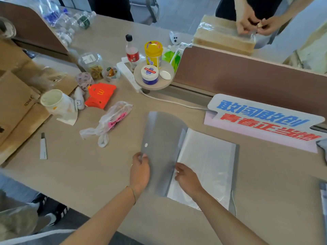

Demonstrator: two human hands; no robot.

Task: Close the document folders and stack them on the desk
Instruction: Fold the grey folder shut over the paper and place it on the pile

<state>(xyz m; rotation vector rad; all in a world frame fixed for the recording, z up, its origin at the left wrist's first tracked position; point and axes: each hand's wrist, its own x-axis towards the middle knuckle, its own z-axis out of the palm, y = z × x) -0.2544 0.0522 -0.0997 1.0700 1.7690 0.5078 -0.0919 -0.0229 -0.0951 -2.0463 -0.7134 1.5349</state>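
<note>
Our left hand (139,169) pinches the grey folder's (203,167) raised translucent cover (161,137); our right hand (185,177), open, flattens the sleeves. Closing underway; next, we swing the cover rightward.

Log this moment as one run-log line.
stage: closing folder | left hand: gripping grey cover flap, lifted | right hand: flat on clear sleeves | stacked: none yet

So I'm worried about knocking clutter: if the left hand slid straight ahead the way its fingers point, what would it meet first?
Probably the crumpled clear plastic bag with pink print. The left hand grips the translucent grey folder cover by its edge; bare desk lies between.
</note>
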